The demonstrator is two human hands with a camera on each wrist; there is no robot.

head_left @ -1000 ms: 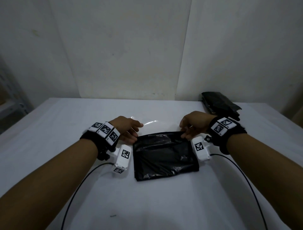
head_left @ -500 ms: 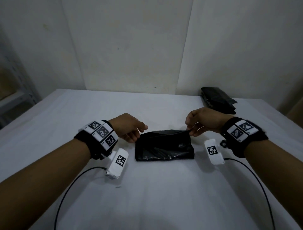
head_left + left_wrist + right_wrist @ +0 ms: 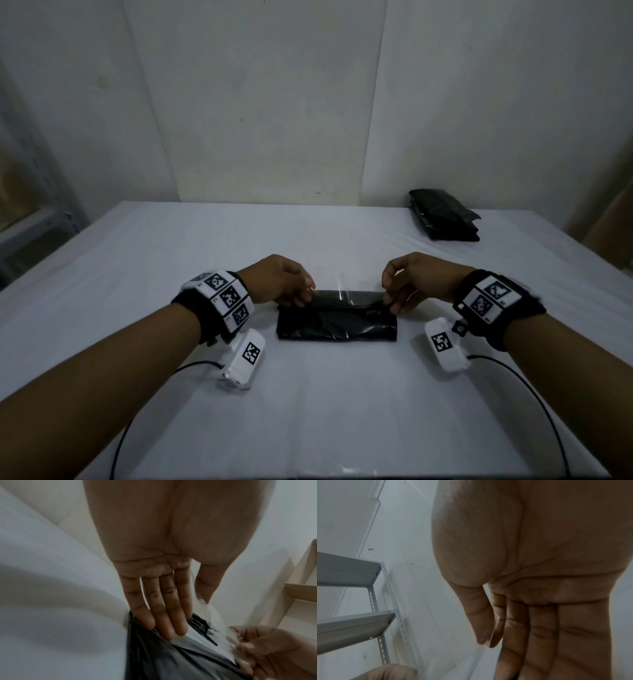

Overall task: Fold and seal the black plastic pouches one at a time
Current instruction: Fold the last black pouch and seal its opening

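Note:
A black plastic pouch point(image 3: 337, 323) lies folded into a narrow band on the white table point(image 3: 308, 411), between my hands. Its clear flap point(image 3: 342, 295) is stretched along the far edge. My left hand point(image 3: 296, 291) pinches the flap's left end, and my right hand point(image 3: 397, 296) pinches the right end. In the left wrist view the left fingers point(image 3: 163, 612) lie straight with their tips on the pouch point(image 3: 171, 660), and clear film runs from the thumb to the right hand point(image 3: 267, 655). In the right wrist view thumb and forefinger point(image 3: 488, 639) meet on the film; the pouch is hidden there.
A stack of black pouches point(image 3: 443, 221) sits at the table's back right, close to the wall. A grey metal shelf rack point(image 3: 351, 574) stands off the table's left side. Camera cables point(image 3: 513, 377) trail from both wrists towards the near edge.
The pouch lay flat one second ago and was then folded in half. Both hands have since taken the ends of the clear flap and drawn it taut over the fold.

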